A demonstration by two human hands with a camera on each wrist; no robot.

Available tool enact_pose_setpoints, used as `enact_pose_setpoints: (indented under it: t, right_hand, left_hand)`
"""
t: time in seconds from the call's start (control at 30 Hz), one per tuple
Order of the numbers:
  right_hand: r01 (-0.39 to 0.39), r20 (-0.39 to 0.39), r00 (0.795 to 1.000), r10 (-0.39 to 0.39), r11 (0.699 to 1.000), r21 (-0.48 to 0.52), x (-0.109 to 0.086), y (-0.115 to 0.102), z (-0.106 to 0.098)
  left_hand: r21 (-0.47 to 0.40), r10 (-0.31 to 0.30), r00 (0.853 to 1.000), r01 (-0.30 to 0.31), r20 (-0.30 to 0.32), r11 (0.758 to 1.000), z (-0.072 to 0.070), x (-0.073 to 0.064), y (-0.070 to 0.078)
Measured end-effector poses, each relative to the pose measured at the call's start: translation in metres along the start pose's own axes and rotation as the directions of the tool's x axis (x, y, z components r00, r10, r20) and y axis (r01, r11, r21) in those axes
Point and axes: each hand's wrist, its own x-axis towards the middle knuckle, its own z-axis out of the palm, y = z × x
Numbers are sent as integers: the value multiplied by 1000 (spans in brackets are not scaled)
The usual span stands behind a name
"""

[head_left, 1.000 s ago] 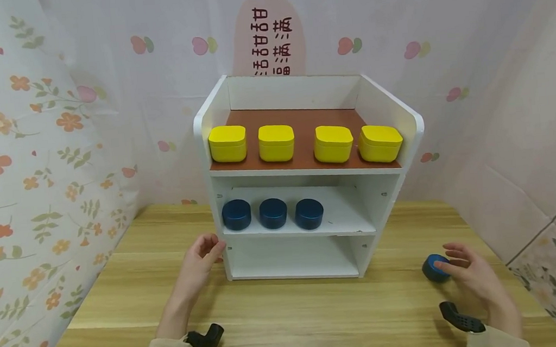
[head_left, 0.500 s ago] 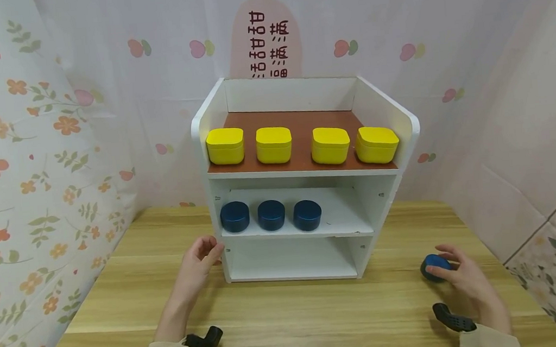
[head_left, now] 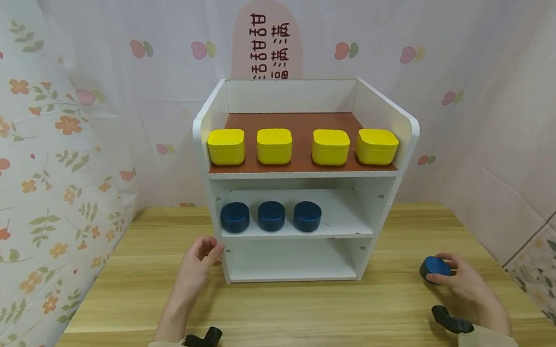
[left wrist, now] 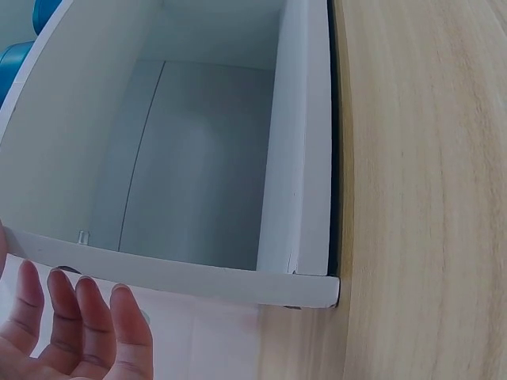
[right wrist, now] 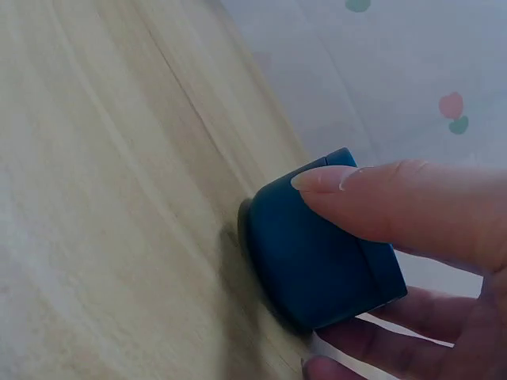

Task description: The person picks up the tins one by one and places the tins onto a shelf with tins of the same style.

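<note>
At the right of the table, my right hand [head_left: 468, 284] pinches a round blue tin [head_left: 435, 269] by its sides. In the right wrist view, the thumb lies across the near side of the tin [right wrist: 317, 249] with fingers at the opposite side, and its base is close over the wood. My left hand [head_left: 198, 264] is at the left side panel of the white shelf unit [head_left: 293, 278], thumb by the front edge. Its fingers [left wrist: 93, 317] are loosely bent outside that panel in the left wrist view. On the middle shelf stand a left tin [head_left: 235, 218], a centre tin [head_left: 271, 216] and a right tin [head_left: 307, 216].
Several yellow lidded boxes [head_left: 275, 146] line the brown top shelf [head_left: 298, 117]. The unit's bottom compartment [head_left: 289, 259] faces forward. Under everything is a wooden table [head_left: 295, 324], with a patterned curtain [head_left: 156, 123] behind and at the sides.
My right hand has shifted slightly left and its fingers have closed in on the blue tin. The left hand keeps its place at the shelf's side. The head view has moved slightly.
</note>
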Motion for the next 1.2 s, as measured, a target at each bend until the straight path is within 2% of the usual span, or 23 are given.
enact_pose_setpoints:
  t: [0.23, 0.57, 0.97, 1.2]
  right_hand:
    - [3, -9, 1000, -4, 999, -38, 1, -4, 2]
    - [27, -62, 998, -28, 999, -22, -2, -26, 1]
    - [139, -133, 980, -145, 989, -51, -14, -71, -7]
    - [237, -185, 952, -242, 970, -52, -23, -101, -12]
  left_hand:
    - [2, -5, 1000, 5, -1, 1000, 1, -1, 1]
    - [0, -12, 1000, 12, 1, 1000, 0, -1, 1]
    - [-22, -4, 1000, 5, 4, 1000, 0, -1, -1]
    - [-25, -8, 1000, 9, 15, 1000, 1, -1, 1]
